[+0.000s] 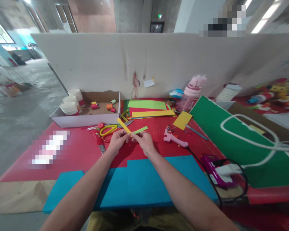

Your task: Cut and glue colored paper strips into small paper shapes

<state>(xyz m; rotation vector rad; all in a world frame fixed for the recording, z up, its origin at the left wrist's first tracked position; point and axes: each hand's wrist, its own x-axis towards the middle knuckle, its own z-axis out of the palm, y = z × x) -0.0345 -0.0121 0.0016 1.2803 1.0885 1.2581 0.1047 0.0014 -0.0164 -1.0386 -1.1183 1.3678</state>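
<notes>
My left hand (pixel 119 140) and my right hand (pixel 145 141) meet over the red tabletop, fingertips pinched together. Between them is a narrow yellow paper strip (pixel 123 125), slanting up to the left. A light green paper strip (pixel 140 130) sticks out to the right behind my right fingers. Where the strips meet is covered by my fingertips, so I cannot tell whether they are joined. Close by my left hand lie yellow-handled scissors (pixel 108 130) and a utility knife (pixel 100 145). A pink glue gun (pixel 175 138) rests right of my right hand.
At the back left, a shallow box (pixel 86 120) holds paper cups (pixel 69 107) and small paper rolls. Coloured paper sheets (pixel 146 104) lie behind my hands. Blue foam board (pixel 149 183) covers the near edge. A purple power strip (pixel 214 170) with cables and a green board (pixel 231 144) stand right.
</notes>
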